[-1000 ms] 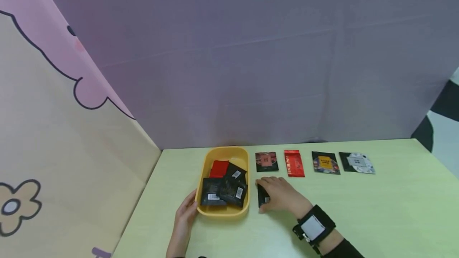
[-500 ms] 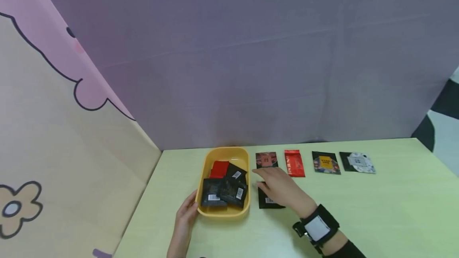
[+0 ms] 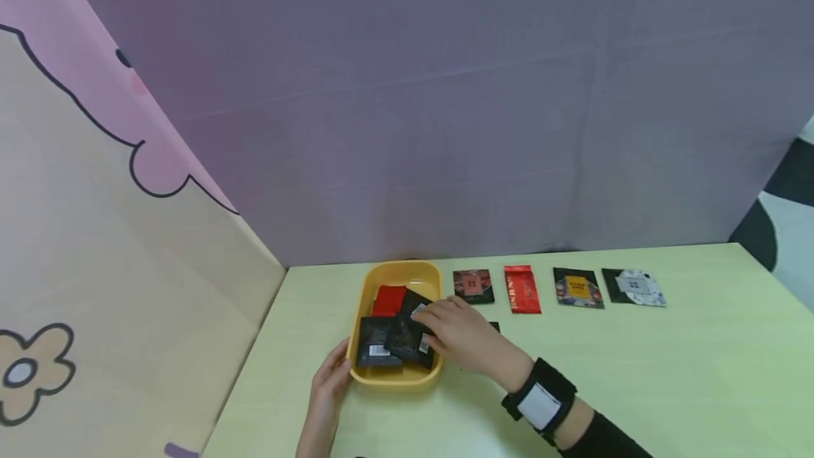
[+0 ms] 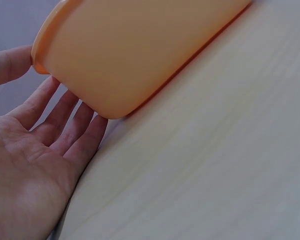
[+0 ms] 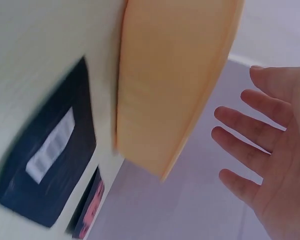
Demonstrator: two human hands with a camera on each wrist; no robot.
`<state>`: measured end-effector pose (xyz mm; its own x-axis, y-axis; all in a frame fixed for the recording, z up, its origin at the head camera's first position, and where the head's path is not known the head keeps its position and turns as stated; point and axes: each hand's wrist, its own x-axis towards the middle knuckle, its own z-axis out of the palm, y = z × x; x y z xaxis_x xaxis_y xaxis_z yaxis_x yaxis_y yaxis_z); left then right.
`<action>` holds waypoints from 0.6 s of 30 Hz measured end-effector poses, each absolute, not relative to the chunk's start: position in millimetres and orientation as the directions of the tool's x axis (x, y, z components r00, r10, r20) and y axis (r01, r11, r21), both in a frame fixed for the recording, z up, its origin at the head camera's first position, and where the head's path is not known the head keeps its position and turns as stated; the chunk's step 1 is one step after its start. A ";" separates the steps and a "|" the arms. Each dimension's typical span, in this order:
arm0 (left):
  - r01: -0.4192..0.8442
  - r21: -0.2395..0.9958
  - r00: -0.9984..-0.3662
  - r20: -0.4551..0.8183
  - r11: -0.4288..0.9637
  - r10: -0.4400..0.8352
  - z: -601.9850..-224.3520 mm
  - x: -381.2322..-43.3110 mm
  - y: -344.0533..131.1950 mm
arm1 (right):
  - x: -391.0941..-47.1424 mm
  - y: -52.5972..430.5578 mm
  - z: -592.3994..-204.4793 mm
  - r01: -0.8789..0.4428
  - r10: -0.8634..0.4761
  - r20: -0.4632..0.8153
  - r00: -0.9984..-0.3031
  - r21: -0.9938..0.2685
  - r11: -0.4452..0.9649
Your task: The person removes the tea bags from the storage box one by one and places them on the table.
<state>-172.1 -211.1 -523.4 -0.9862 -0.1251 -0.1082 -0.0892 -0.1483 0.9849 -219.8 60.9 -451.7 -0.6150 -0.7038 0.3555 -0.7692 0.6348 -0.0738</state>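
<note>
My left hand (image 3: 332,380) holds the left side of a yellow plastic basket (image 3: 396,377). In the left wrist view the thumb meets the rim and the fingers lie against the outer wall. My right hand (image 3: 467,338) hovers over the basket's right rim. Its fingers are loosely extended and hold nothing in the right wrist view. Inside the basket are several black packets (image 3: 375,334) with barcode labels and a red packet (image 3: 388,300). Another black packet (image 5: 65,145) lies barcode up on the table, mostly hidden by my right hand in the head view.
Along the table's back lie a black packet with a reddish label (image 3: 473,286), a red packet with white lettering (image 3: 523,290), a black one with a yellow label (image 3: 577,288) and a black-and-white one (image 3: 634,288). A grey cloth backdrop (image 3: 445,126) stands behind.
My right hand lets go of the black packet on the table, lifts, then moves left over the basket. My left hand stays at the basket.
</note>
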 end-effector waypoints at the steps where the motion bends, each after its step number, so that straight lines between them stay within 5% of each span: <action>1: -0.084 0.985 -0.987 -0.104 -0.153 -0.122 -523.4 -172.0 -211.1 | -219.3 57.0 -452.7 -0.774 -0.711 0.355 -0.608 -0.065 0.630; 18: -0.054 0.988 -0.992 -0.069 -0.144 -0.104 -526.3 -173.1 -212.7 | -222.0 5.4 -475.3 -0.683 -0.658 0.183 -0.730 -0.208 0.700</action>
